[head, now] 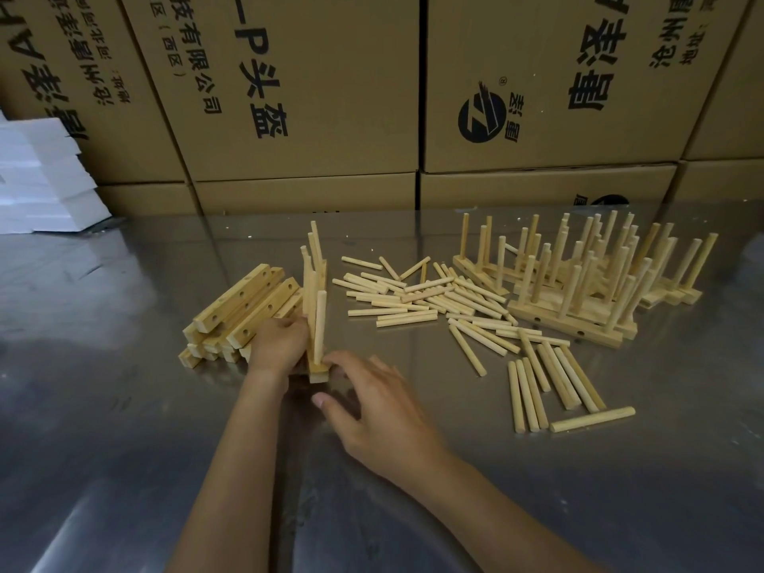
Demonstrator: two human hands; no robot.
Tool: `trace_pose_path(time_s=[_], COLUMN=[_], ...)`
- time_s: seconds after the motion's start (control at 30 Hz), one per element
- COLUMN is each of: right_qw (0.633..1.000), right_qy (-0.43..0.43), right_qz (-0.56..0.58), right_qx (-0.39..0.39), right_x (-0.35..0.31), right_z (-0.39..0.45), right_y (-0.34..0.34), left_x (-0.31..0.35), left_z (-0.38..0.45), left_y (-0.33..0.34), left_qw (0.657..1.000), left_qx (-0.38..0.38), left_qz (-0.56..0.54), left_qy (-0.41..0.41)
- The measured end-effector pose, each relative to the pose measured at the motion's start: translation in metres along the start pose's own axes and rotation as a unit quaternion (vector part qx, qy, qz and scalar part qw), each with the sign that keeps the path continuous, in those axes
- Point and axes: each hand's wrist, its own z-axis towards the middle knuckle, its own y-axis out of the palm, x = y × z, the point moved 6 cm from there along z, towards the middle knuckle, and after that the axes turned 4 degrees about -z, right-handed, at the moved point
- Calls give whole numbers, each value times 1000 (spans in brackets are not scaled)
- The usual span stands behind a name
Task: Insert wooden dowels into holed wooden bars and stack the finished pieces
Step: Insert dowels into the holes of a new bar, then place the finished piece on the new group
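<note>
A holed wooden bar (318,372) lies on the steel table with several dowels standing upright in it. My left hand (277,345) grips the bar from its left side. My right hand (372,403) sits at the bar's near end, fingertips touching the base of the nearest dowel (319,324), thumb stretched out below. A pile of empty holed bars (244,312) lies just left of my left hand. Loose dowels (446,303) are scattered in the middle of the table. Finished pieces (587,279) with upright dowels stand stacked at the right.
A steel table (124,407) carries everything. Stacked cardboard boxes (314,97) form a wall along its far edge. White foam blocks (41,179) sit at the far left. More loose dowels (554,386) lie at the near right.
</note>
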Motion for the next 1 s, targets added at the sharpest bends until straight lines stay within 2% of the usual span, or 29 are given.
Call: trace_pose_path(time_s=[0.17, 0.27, 0.5, 0.7, 0.83, 1.0], right_qw=[998, 998, 998, 995, 992, 989], right_qy=[-3, -19, -31, -1, 0, -6], right_qz=[23, 18, -40, -103, -128, -140], right_qx=[52, 58, 25, -3, 8, 39], right_x=[-2, -6, -1, 7, 5, 3], right_z=[7, 6, 13, 28, 39, 45], right_y=[-7, -10, -6, 4, 8, 10], left_x=[1, 1, 8, 13, 12, 11], left_z=[-2, -2, -9, -11, -10, -9], left_y=[5, 6, 4, 0, 2, 10], left_qw=[999, 998, 997, 970, 962, 963], left_qx=[-34, -46, -41, -26, -43, -82], left_qz=[-39, -40, 69, 242, 270, 254], left_qy=[-16, -15, 6, 16, 22, 48])
